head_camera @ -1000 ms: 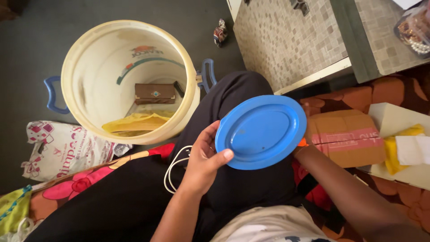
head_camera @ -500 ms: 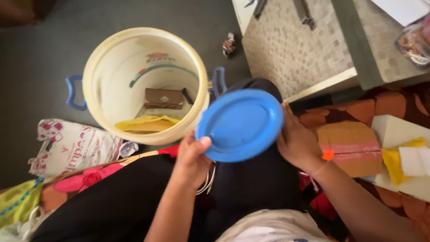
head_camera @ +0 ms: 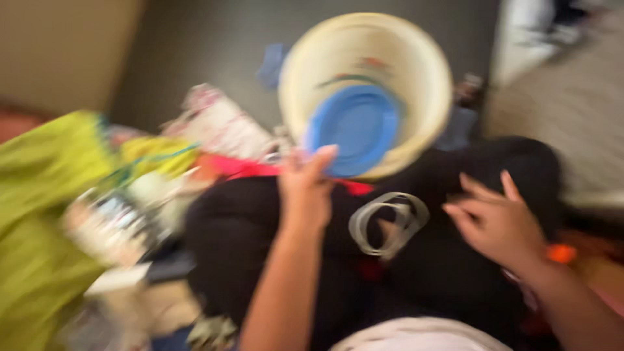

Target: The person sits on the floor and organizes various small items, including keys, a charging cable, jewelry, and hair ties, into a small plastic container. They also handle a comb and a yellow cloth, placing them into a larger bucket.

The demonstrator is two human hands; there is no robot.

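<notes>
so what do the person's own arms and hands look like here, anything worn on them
Both forearms are bare, no sleeves in view. The left hand shows no ring or band that the blur lets me make out. The right hand has a thin band at the wrist with a small orange tag. No gloves.

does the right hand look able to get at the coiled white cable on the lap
Probably yes: the right hand is open beside the coiled white cable on the black-clad lap, with nothing visible between them, though the picture is blurred.
</notes>
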